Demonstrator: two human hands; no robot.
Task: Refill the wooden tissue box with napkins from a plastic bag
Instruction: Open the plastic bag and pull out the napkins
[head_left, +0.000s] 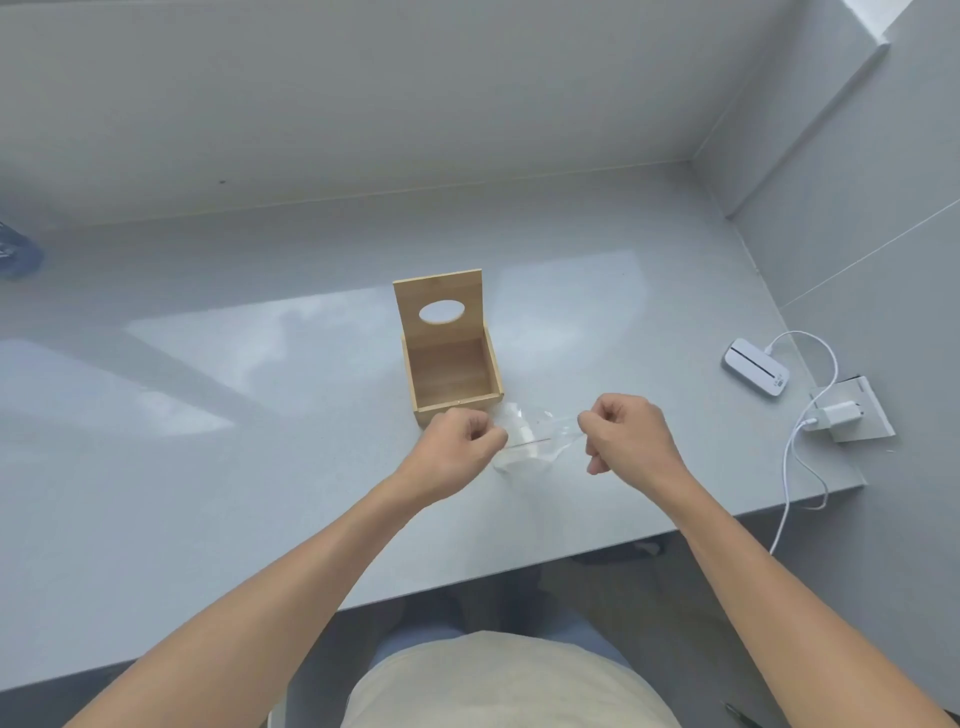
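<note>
- The wooden tissue box stands on the grey table, near the middle of the view. Its lid is raised upright at the far side and has an oval hole. The inside of the box shows only bare wood.
- The plastic bag is clear and is held just in front of the box, between the two hands. A thin red line runs along it. I cannot tell if any napkins are inside it.
- The left hand has curled fingers and pinches the left end of the bag.
- The right hand also has curled fingers and pinches the right end of the bag.
- At the right side of the table lies a small white device. A white cable goes from it to a white charger near the wall.
</note>
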